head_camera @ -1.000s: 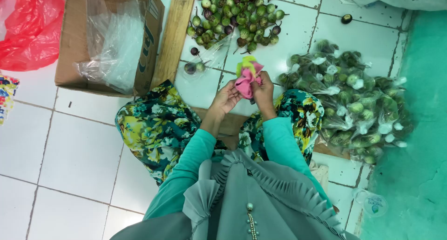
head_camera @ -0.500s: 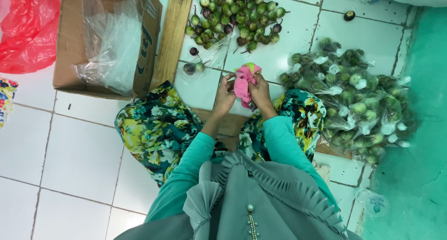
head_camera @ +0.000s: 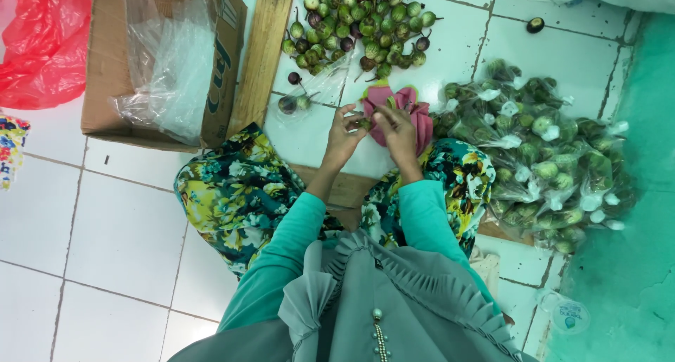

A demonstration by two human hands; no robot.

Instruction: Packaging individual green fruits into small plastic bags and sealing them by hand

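White tiled floor [head_camera: 126, 242]. Your left hand [head_camera: 344, 133] and right hand [head_camera: 395, 126] meet fingertip to fingertip, both pinching the pink bag [head_camera: 411, 109], which sits just right and far of them. Loose eggplants [head_camera: 358, 21] lie farther out; right hand is nearer the bag.

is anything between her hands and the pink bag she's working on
Nothing visible does. The left hand and right hand are already at the pink bag, fingers meeting at its lower edge; the loose fruit pile lies beyond.
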